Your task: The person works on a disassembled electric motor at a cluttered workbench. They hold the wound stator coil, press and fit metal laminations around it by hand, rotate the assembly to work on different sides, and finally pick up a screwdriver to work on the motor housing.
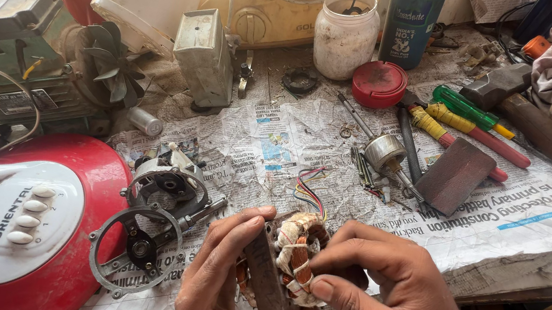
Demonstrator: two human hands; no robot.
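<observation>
Right fingers: I see my right hand (pixel 387 291) curled, thumb and forefinger pinching the taped copper winding of the motor stator (pixel 288 264).
Left fingers: my left hand (pixel 223 279) is wrapped closed around the stator's grey metal side, thumb on top.
Stator: held at the near table edge, its coloured wires (pixel 309 190) trailing onto the newspaper (pixel 271 139).
Left of it: 2 round metal motor brackets (pixel 150 227), then a red and white appliance base (pixel 14 224).
Farther back: rotor (pixel 385 152), screwdrivers (pixel 469 123), red lid (pixel 378 84), white jar (pixel 345 35).
</observation>
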